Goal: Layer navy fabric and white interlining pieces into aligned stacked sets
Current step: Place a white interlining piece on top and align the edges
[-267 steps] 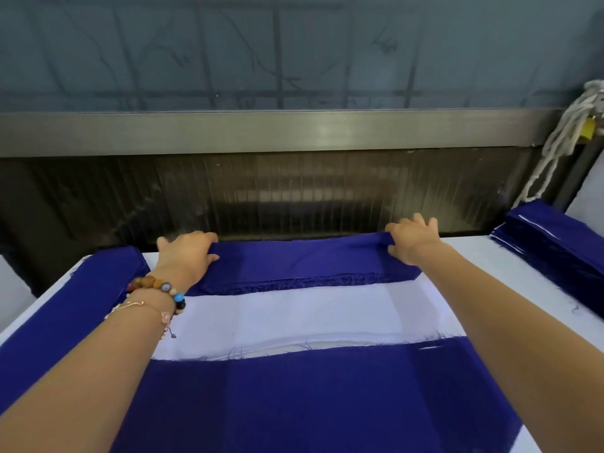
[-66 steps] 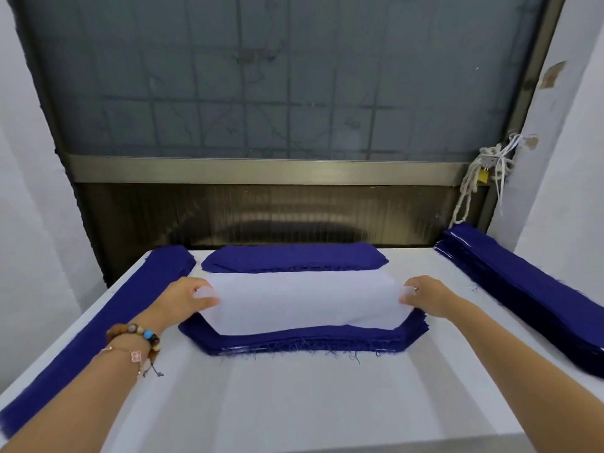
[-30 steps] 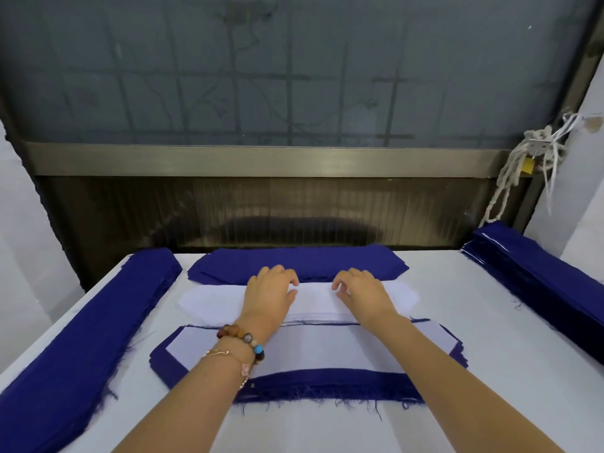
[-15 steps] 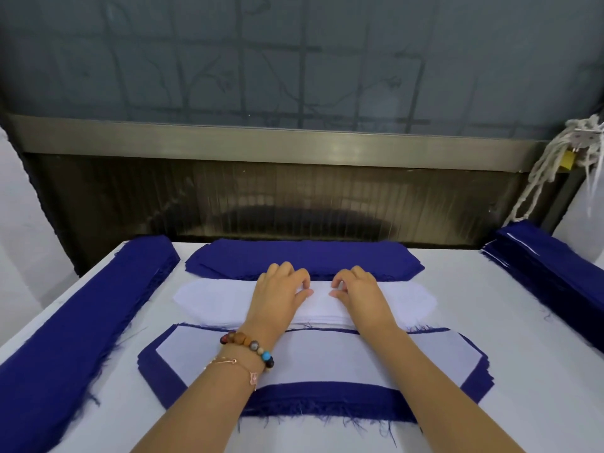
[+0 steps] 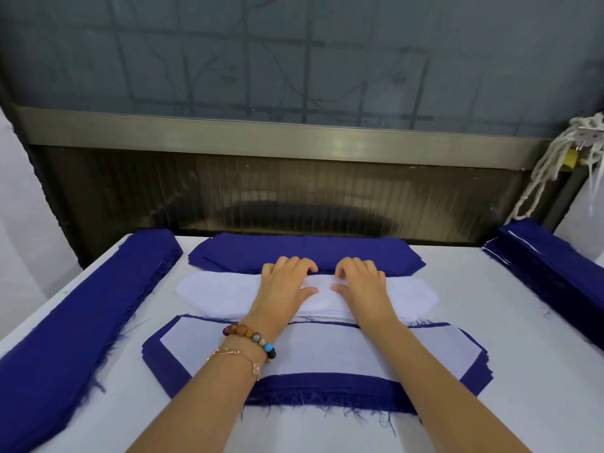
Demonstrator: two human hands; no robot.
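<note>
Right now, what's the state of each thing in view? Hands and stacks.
left hand, resting on white interlining stack, fingers bent; pinch unclear.
right hand, same, beside the left.
white interlining stack, flat, between near set and far navy stack.
near set, white piece on navy, navy border showing.
far navy stack, flat, uncovered.
left navy pile, flat, edges frayed.
right navy pile, stacked flat.

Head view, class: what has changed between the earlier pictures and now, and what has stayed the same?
The white sheet, held up by its ends two seconds ago, was let go and lies on the near navy stack. The left hand and right hand moved inward onto the white pile. The far navy pile stayed put.
</note>
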